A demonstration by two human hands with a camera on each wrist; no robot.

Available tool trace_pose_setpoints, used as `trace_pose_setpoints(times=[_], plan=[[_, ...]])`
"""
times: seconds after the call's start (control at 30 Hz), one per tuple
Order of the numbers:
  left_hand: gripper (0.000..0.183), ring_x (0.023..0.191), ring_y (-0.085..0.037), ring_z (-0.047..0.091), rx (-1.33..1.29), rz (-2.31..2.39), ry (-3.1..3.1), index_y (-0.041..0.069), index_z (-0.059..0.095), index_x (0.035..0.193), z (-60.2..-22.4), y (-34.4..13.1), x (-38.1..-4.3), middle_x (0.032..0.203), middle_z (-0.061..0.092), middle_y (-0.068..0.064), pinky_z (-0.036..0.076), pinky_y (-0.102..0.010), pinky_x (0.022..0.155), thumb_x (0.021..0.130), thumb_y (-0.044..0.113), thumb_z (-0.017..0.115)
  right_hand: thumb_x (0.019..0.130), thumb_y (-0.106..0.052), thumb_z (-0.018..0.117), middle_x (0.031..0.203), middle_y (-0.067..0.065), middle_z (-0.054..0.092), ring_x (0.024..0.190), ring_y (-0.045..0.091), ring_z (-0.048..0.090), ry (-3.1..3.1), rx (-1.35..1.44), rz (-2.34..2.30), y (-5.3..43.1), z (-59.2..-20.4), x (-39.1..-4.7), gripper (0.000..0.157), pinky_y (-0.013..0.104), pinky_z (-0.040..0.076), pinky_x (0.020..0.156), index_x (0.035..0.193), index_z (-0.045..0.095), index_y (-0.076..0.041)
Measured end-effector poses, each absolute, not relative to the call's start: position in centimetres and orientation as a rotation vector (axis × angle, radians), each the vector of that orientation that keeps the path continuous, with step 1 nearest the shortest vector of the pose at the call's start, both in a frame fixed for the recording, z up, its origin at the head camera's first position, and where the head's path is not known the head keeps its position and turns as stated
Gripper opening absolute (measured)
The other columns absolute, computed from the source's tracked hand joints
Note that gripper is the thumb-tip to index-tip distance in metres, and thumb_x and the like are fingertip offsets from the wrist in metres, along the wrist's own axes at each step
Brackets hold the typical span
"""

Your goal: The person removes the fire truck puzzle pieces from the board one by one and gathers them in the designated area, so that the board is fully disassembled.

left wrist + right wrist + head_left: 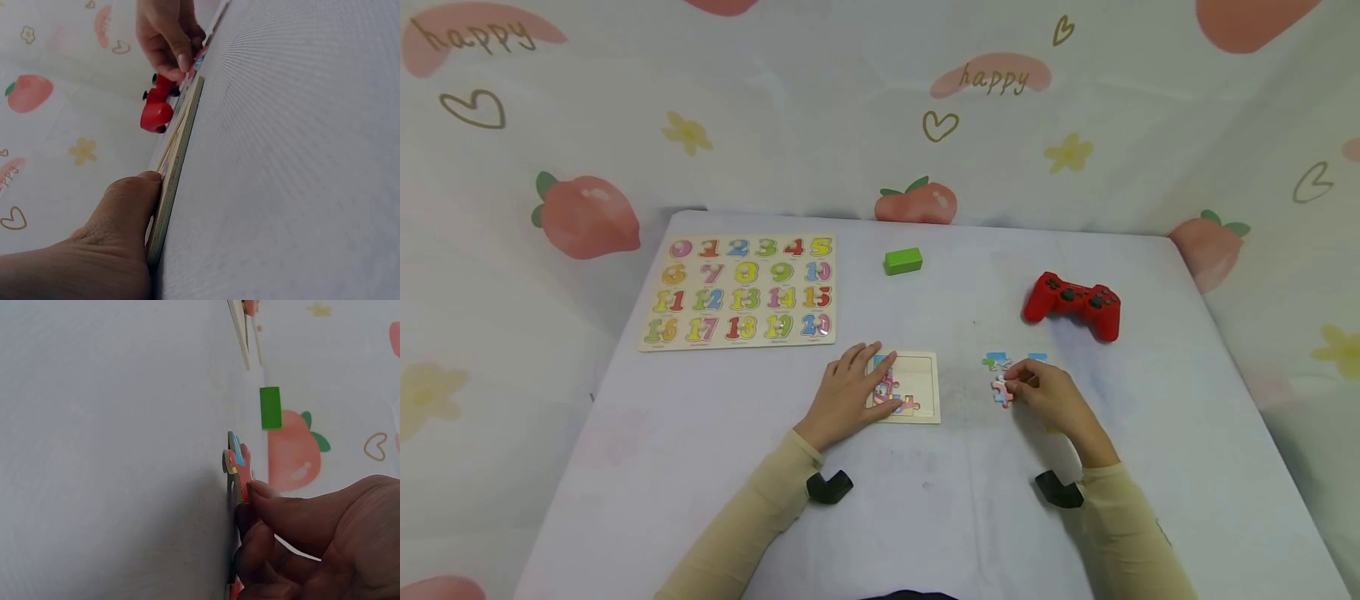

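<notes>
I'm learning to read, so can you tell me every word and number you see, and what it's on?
"happy": twice on the backdrop, in the head view.
"0" through "20", every number: on the number board.
Tiny print under those numbers: too small to read.
Marks on the red controller: too small to read.
Puzzle tray: no words I can read.

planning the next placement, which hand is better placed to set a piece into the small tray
Probably the right hand: it pinches a puzzle piece right of the tray, whose right part is bare. The left hand rests on the tray, so seems suited to steadying it.
</notes>
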State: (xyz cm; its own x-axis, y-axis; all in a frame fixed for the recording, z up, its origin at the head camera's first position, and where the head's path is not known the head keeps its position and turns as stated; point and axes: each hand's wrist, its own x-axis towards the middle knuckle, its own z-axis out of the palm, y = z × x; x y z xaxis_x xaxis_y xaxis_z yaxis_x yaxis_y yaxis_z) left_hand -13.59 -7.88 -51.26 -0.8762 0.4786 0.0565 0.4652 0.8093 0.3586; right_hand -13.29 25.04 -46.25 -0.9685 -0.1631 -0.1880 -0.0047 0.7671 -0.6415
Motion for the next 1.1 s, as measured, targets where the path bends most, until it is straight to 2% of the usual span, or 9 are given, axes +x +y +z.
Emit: trace_pose_setpoints(times=[0.37, 0.47, 0.7, 0.93, 1.1], plan=[[0.075, 0.14, -0.03, 0.025, 0.786, 0.589, 2.966, 0.023, 0.034, 0.15, -51.4, -7.8, -13.6, 0.154, 0.03, -0.007, 0.033, -0.051, 0.103, 0.088, 0.062, 0.054, 0.091, -0.011, 0.065, 0.089, 0.006, 0.063, 0.073, 0.018, 0.055, 2.892, -0.162, -0.84, 24.0, -45.4, -12.4, 0.011, 0.03, 0.045, 0.064, 0.1, 0.062, -0.005], [0.075, 0.14, -0.03, 0.025, 0.782, 0.564, 2.963, 0.024, 0.033, 0.15, -51.4, -7.9, -13.5, 0.154, 0.03, -0.007, 0.032, -0.051, 0.103, 0.088, 0.063, 0.051, 0.089, -0.008, 0.066, 0.088, 0.005, 0.063, 0.069, 0.016, 0.053, 2.927, -0.218, -0.82, 22.5, -44.7, -11.8, 0.011, 0.03, 0.045, 0.061, 0.099, 0.062, -0.005], [0.073, 0.142, -0.03, 0.023, 0.796, 0.534, 2.944, 0.024, 0.031, 0.151, -51.6, -8.1, -13.6, 0.155, 0.028, -0.009, 0.03, -0.051, 0.106, 0.091, 0.061, 0.048, 0.085, -0.009, 0.071, 0.087, 0.0, 0.061, 0.072, 0.012, 0.05, 2.895, -0.423, -0.83, 16.9, -45.8, -11.1, 0.014, 0.027, 0.046, 0.064, 0.096, 0.063, -0.008], [0.055, 0.141, -0.03, 0.025, 0.829, 0.531, 2.964, 0.024, 0.032, 0.151, -51.7, -8.0, -13.6, 0.155, 0.029, -0.009, 0.031, -0.05, 0.106, 0.1, 0.045, 0.04, 0.083, -0.019, 0.075, 0.088, 0.0, 0.055, 0.073, 0.01, 0.051, 2.837, -0.512, -0.844, 12.9, -47.1, -11.4, 0.027, 0.026, 0.047, 0.065, 0.102, 0.061, -0.007], [0.047, 0.139, -0.029, 0.028, 0.806, 0.593, 2.99, 0.024, 0.037, 0.148, -51.6, -8.0, -13.6, 0.152, 0.034, -0.009, 0.032, -0.05, 0.104, 0.102, 0.036, 0.037, 0.081, -0.017, 0.076, 0.086, -0.002, 0.054, 0.077, 0.011, 0.057, 2.846, -0.548, -0.829, 12.1, -47.4, -11.3, 0.022, 0.027, 0.05, 0.068, 0.096, 0.062, -0.01]])
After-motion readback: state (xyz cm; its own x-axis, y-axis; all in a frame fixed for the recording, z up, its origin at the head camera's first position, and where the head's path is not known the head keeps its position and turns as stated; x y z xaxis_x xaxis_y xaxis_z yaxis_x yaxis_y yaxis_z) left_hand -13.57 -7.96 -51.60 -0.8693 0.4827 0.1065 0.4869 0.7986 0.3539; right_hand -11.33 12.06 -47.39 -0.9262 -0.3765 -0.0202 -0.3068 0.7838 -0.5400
